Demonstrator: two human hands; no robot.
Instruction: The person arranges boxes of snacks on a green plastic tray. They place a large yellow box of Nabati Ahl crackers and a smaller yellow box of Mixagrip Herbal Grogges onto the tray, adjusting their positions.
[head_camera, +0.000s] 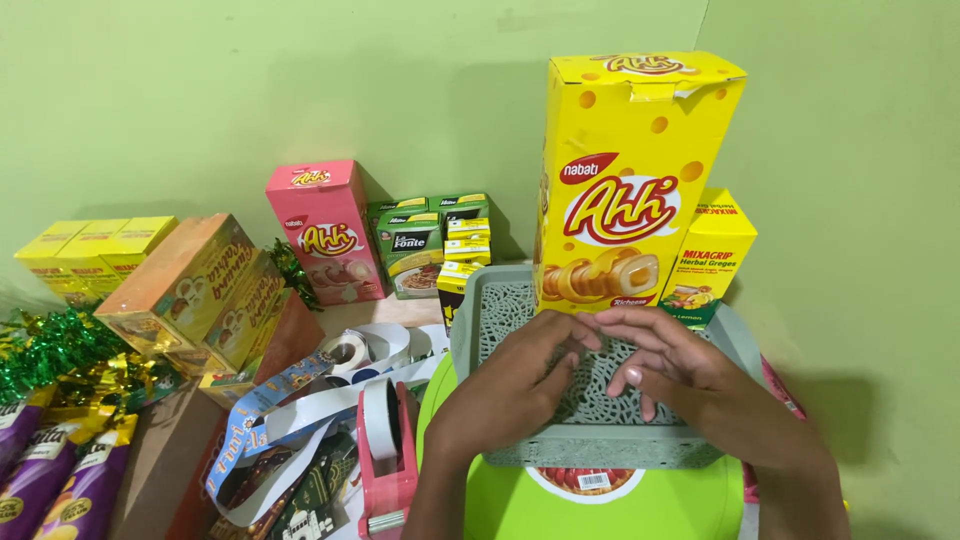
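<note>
A tall yellow snack box (632, 180) stands upright at the back of a grey plastic basket (590, 447) with a patterned floor. My left hand (515, 385) and my right hand (670, 370) rest inside the basket just in front of the box, fingertips touching its lower edge. The fingers of both hands are spread and flat, and neither hand grips anything. A smaller yellow box with a green band (712, 258) leans behind the basket's right corner.
A pink snack box (327, 232), small green and yellow boxes (425, 245), orange boxes (200, 290) and yellow boxes (85, 255) stand along the green wall. A pink tape dispenser (385, 450), ribbon rolls (300, 400), green tinsel (50, 345) and purple packets (60, 470) lie at left.
</note>
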